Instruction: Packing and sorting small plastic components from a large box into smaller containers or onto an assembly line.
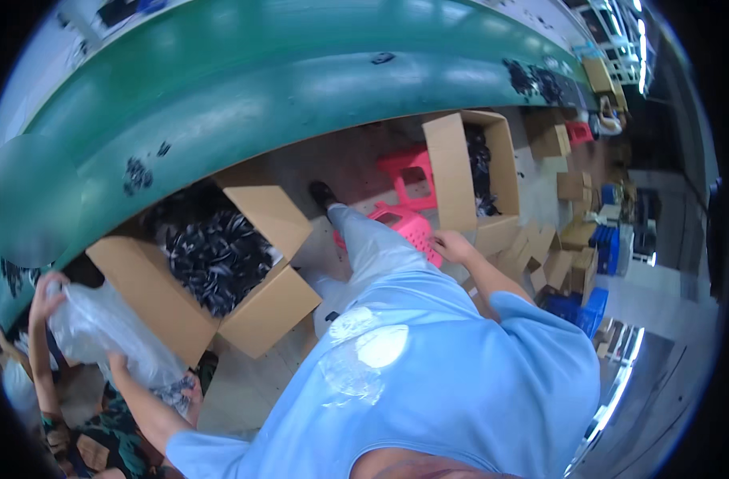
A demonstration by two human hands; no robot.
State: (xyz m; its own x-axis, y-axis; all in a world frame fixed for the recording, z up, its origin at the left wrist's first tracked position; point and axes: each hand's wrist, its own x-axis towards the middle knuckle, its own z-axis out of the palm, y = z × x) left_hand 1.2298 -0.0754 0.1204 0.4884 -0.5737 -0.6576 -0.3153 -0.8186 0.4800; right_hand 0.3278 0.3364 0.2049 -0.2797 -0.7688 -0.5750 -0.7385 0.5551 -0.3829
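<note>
At the left, my left hand [118,364] grips the side of a clear plastic bag [101,323], its fingertips hidden at the film. A co-worker in a camouflage garment [113,419] also holds this bag, one hand [47,297] at its upper end and another [194,389] near its lower end. Dark pieces show at the bag's lower end. My right hand [454,247] is closed over the edge of a pink plastic stool [416,233] beside my leg. Between my hands stands an open cardboard box [257,315] filled with shiny black parts [217,259].
A long green work table [301,88] runs across the far side, with scattered black pieces [138,176] on it. Another pink stool [408,172] and a second open box [451,176] of black parts stand right of centre. Cartons and blue crates [608,247] line the right.
</note>
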